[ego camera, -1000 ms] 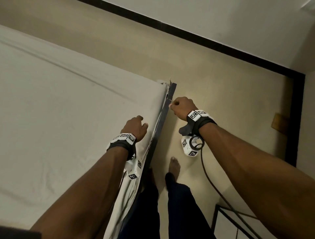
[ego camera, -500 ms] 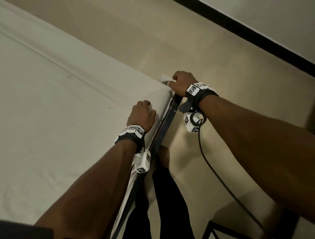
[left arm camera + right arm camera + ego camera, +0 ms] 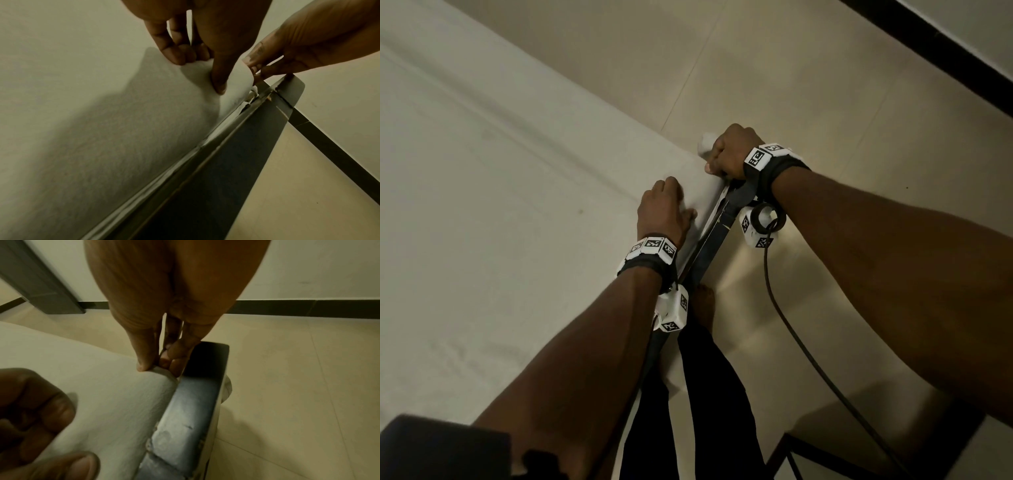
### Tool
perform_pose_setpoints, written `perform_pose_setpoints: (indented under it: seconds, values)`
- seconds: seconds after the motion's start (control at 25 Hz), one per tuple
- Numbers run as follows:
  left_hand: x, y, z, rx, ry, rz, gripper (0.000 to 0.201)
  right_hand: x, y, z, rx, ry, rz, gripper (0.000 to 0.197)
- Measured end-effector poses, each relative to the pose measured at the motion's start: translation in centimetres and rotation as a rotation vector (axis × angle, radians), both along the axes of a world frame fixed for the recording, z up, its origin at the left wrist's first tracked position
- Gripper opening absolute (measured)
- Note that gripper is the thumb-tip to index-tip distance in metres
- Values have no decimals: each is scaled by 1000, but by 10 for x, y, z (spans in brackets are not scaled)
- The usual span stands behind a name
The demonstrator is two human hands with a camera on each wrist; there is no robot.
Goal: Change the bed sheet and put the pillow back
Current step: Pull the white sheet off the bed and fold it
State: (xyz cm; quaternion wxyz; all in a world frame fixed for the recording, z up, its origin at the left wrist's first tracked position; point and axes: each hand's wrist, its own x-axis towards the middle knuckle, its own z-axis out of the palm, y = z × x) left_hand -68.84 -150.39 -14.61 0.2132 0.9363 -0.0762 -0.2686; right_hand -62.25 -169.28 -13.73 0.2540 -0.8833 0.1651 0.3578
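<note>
Beige floor below — right hand (image 3: 726, 150) pinches bed sheet (image 3: 482, 205) corner, left hand (image 3: 662, 212) grips its edge.

A bedroom in a home. A bed (image 3: 482, 205) with a white sheet (image 3: 102, 129) stands on a tiled floor (image 3: 825, 102). A dark skirting (image 3: 308, 308) lines the far wall.

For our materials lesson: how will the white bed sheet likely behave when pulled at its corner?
Probably floppy: the bed sheet bunches where the left hand and right hand pinch it. Likely light, since fingers alone lift it. It creases easily.
</note>
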Motion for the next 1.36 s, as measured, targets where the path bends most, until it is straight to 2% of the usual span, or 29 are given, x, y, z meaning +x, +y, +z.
perform_pose_setpoints:
  seconds: [0.12,0.24,0.36,0.48,0.56,0.6,0.76,0.88,0.96,1.0,1.08,1.2,1.24,1.36]
  values:
    - [4,-1,1,-18,18,0,19,0,3,-1,-17,-37,95,27]
    - [7,2,3,-61,53,36,13,-3,2,4,-12,-28,114,26]
    - [5,11,5,-155,93,112,13,-5,1,14,25,-25,81,30]
    - [0,22,27,-227,71,108,14,-14,5,35,40,-31,92,28]
    - [5,25,31,-234,49,110,17,-9,2,39,80,-38,33,21]
    - [7,33,47,-240,28,115,17,-10,7,54,103,-47,24,20]
    - [18,51,64,-218,-2,219,12,-10,21,73,204,-27,-10,19]
    - [15,64,85,-245,31,286,26,-14,41,99,317,-75,-109,20]
    - [14,58,88,-237,91,249,45,-2,50,114,421,-133,-235,24]
    - [9,56,94,-223,87,233,51,5,58,127,430,-171,-230,22]
    - [7,55,98,-165,25,225,52,27,71,151,387,-244,-33,16]
    - [21,67,106,-140,-120,283,33,67,78,170,180,-371,324,32]
    - [29,70,108,-151,-166,301,30,77,72,172,110,-424,408,34]
    - [57,90,121,-174,-287,349,24,97,76,184,-106,-566,587,24]
